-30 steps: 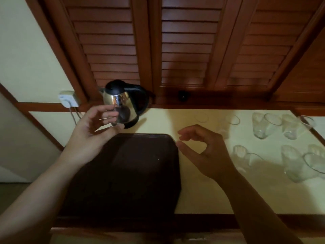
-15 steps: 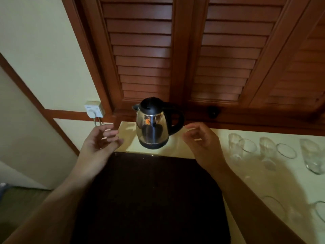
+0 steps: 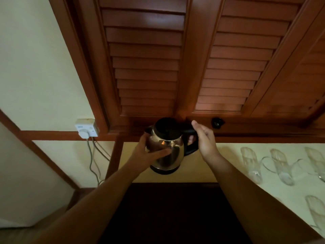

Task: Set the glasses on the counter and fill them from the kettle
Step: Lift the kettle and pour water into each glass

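Observation:
A steel kettle (image 3: 173, 152) with a black lid and handle stands at the back of the pale counter (image 3: 226, 166). My left hand (image 3: 149, 152) wraps its shiny body from the left, thumb across the front. My right hand (image 3: 204, 140) curls around the black handle on the right, fingers passing through it. Several clear glasses (image 3: 281, 166) stand on the counter to the right, apart from both hands; one more glass (image 3: 314, 210) sits nearer at the right edge.
A dark tray (image 3: 172, 208) lies on the counter in front of the kettle, between my forearms. A wall socket (image 3: 86, 129) with a plug and hanging cords is at the left. Brown louvred doors rise directly behind the kettle.
Both hands moved forward from hovering over the tray and closed on the kettle, left on the body, right on the handle. The view shifted toward the kettle.

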`<state>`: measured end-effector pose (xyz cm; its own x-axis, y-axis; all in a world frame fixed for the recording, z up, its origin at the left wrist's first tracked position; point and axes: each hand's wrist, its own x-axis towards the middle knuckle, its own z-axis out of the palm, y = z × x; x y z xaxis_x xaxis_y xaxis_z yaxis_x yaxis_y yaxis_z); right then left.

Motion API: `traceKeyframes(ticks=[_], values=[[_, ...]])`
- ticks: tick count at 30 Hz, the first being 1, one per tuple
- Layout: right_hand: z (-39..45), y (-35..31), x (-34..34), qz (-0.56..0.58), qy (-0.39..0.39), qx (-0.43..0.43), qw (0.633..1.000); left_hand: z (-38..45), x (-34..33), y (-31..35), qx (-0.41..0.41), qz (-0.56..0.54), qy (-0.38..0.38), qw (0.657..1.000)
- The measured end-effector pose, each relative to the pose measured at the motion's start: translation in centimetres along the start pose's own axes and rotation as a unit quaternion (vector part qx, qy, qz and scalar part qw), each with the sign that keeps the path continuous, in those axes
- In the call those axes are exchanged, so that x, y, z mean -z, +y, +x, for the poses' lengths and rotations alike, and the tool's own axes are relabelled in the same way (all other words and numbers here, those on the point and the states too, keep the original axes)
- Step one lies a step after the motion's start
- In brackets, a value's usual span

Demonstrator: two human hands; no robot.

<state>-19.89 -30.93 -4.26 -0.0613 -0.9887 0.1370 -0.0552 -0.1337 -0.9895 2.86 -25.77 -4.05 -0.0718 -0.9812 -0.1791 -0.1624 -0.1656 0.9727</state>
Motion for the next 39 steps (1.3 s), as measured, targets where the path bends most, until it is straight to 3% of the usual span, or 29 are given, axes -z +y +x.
traceKeyframes(ticks=[3,11,21,27,31,39], values=[[0.4,0.5,0.1,0.008,-0.019,0.003,1.0,0.7,0.0,-0.7,-0.005,-0.024,-0.014,1.0],[1.5,1.7,-0.9,0.101,0.061,-0.019,0.993,1.6,-0.5,-2.1,-0.065,0.016,0.002,0.998],[-1.2,-8.3,0.7,0.153,0.163,0.03,0.974,0.4,-1.1,5.1,-0.172,0.0,-0.03,0.985],[-6.5,-14.6,4.7,0.163,0.188,0.05,0.967,-3.5,-4.6,10.0,-0.225,-0.038,-0.084,0.97],[-11.2,-17.6,8.2,0.11,0.18,0.072,0.975,-6.3,-8.4,10.9,-0.263,-0.074,-0.115,0.955],[-20.4,-19.3,16.8,0.06,0.232,0.068,0.968,-12.2,-17.5,10.9,-0.271,-0.085,-0.177,0.943]])
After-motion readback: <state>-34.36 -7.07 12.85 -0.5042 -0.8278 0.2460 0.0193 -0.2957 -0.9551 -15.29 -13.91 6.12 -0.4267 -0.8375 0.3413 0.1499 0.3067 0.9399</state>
